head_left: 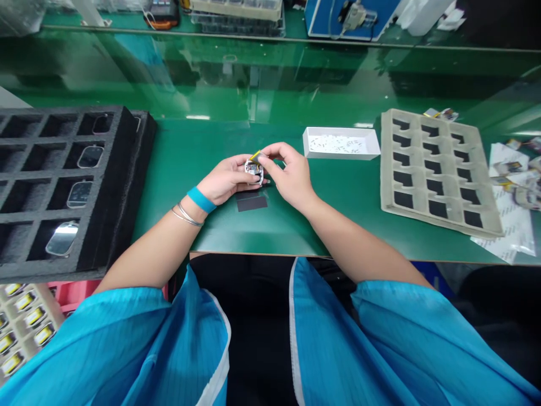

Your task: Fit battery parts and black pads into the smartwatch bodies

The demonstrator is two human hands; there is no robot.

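My left hand (pixel 228 179) is closed around the edge of a small open watch case (pixel 254 168), silvery white with circuit parts showing inside. At the top of the case a small yellow-edged battery (pixel 256 155) stands tilted up. My right hand (pixel 288 172) pinches this battery between thumb and fingers, close beside my left hand. Dark rectangular strips (pixel 252 203) lie on the green table just below the hands. The fingertips hide part of the case and battery.
A white box (pixel 341 155) with tiny pieces stands right of my hands. Farther right are a beige compartment tray (pixel 416 169) and plastic bags (pixel 509 208). On the left, a black foam tray (pixel 107 175) holds several watch-shaped pieces; a tray of yellow-topped parts (pixel 31 310) sits below.
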